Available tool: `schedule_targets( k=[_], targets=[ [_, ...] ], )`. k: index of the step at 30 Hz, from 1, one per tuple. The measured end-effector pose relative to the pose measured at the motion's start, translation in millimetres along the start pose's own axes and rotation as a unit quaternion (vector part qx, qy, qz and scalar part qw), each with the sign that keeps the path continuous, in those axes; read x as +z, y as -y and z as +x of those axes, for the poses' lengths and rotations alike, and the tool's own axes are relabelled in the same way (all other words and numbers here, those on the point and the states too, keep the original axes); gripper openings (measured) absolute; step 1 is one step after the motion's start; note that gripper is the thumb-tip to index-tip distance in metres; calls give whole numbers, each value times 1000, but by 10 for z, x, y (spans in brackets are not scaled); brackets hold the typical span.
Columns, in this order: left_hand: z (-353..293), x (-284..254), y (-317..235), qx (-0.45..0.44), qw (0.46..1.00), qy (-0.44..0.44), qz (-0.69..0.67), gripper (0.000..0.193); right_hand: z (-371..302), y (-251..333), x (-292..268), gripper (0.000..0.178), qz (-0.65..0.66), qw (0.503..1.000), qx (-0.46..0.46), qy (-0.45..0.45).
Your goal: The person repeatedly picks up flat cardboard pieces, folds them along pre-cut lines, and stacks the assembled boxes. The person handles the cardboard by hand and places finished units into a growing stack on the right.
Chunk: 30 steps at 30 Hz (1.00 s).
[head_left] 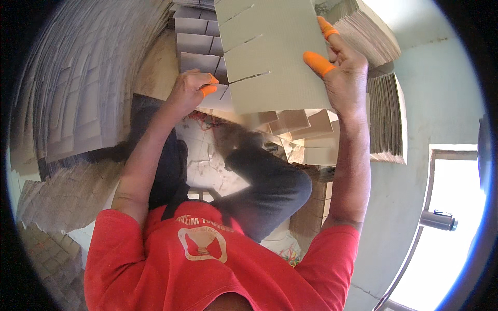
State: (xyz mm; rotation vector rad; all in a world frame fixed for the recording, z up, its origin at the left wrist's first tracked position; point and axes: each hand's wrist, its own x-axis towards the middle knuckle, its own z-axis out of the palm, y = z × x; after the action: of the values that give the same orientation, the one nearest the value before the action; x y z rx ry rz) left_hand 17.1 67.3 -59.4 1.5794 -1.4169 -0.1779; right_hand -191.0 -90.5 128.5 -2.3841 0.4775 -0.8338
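Note:
My right hand [342, 65] grips the right edge of a large slotted cardboard sheet [277, 52], with orange finger covers on the thumb and a finger. The sheet's slots run in from its left edge. My left hand [193, 89], also with orange covers, is pinched closed at the near end of a cardboard partition [196, 44] made of crossed strips. That partition lies to the left of the sheet and partly behind it. The left fingertips seem to hold a strip beside the sheet's lowest slot; the exact contact is small and partly hidden.
Tall stacks of cardboard sheets [78, 88] fill the left side. More stacked cardboard [386, 119] stands at the right against a pale wall [430, 93]. Loose cardboard pieces [306, 124] lie below the held sheet. A bright window [446, 207] is at the lower right.

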Motion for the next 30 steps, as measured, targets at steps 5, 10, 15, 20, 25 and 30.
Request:
schedule_targets(
  k=[5,10,15,20,25,30],
  targets=[
    [0,29,53,18,1000,-16,13,11,132,-130,234,58,-53,999,0,1],
    [11,52,156,39,999,-19,15,12,235,-90,370,58,-98,990,45,87],
    [34,97,190,48,998,-33,25,12,284,-108,578,49,-124,988,-6,95],
    [65,65,135,34,998,-5,44,14,269,-251,903,47,-99,984,9,145],
    [78,99,174,34,998,-16,49,15,275,-348,1041,47,-110,982,-33,148],
    [111,87,117,13,997,-18,75,15,458,-240,1033,46,-107,935,69,331]
  ],
)
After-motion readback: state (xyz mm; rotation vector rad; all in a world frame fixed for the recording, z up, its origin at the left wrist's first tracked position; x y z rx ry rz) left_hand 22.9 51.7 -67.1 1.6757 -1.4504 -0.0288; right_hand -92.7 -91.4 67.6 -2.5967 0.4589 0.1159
